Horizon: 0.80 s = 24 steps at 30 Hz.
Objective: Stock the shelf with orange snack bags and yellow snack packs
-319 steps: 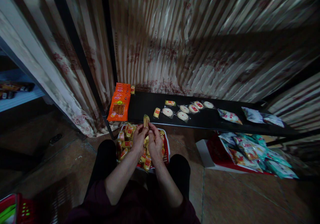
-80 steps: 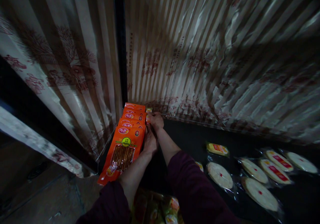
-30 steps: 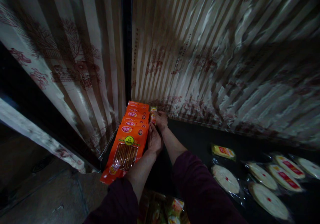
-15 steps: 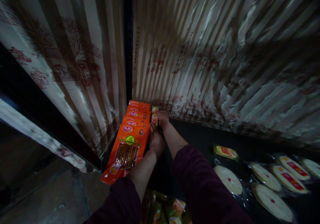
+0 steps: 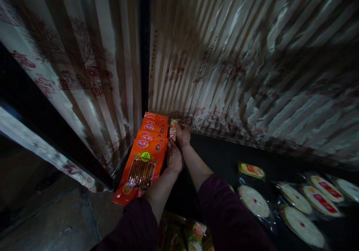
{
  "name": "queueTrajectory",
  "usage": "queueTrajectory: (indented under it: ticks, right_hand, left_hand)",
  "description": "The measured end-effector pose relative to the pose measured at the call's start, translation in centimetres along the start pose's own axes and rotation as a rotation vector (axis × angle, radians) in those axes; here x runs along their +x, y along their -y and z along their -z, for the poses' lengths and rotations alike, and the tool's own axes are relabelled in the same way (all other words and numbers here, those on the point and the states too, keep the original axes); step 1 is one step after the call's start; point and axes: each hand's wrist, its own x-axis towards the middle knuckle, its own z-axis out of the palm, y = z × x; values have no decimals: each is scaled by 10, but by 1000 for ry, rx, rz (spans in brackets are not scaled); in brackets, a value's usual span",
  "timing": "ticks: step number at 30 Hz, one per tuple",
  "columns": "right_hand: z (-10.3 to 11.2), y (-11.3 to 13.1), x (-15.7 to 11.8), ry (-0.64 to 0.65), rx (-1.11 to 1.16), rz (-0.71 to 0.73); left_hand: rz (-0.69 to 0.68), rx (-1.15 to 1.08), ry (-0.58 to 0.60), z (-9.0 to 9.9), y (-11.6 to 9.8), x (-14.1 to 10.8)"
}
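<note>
A: In the head view, where are the two hands?

B: Close together at the far left end of the black shelf (image 5: 218, 153). The right hand (image 5: 183, 134) has its fingers against the small yellow packets (image 5: 172, 131), on their right side. The left hand (image 5: 174, 158) is just nearer the wearer, its fingertips at the near end of those packets.

A: Are they gripping?

B: I cannot tell for either one. The fingers are bent and bunched, and they partly cover the packets — whether they pinch or merely touch is hidden.

A: And the packets themselves?

B: They lie in a short row running toward the back, right beside the orange bags (image 5: 143, 161). Those bags overlap like shingles, the nearest one showing brown sticks through a clear window.

A: What is farther right on the shelf?

B: A lone yellow packet (image 5: 251, 170), lying flat, well apart from the hands. Near it are round pale cakes (image 5: 254, 201) in clear wrappers, some with red labels, others with a red dot.

A: Below and behind?

B: More wrapped packets (image 5: 198, 229) show below the shelf's front edge, between the forearms — dim and partly cut off. A striped curtain (image 5: 196, 75) hangs behind, with a dark post (image 5: 145, 56) at the corner.
</note>
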Motion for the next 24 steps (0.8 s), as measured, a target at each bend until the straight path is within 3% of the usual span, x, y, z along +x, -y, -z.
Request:
queueTrajectory:
  ticks: [13,24]
  right_hand:
    - [14,-2,-16,50,-69,59]
    - [22,-13,-21,27,11,48]
  left_hand:
    - [-10,156,-15,4,-3,-2]
    - [-84,180,-120,0,5,-3]
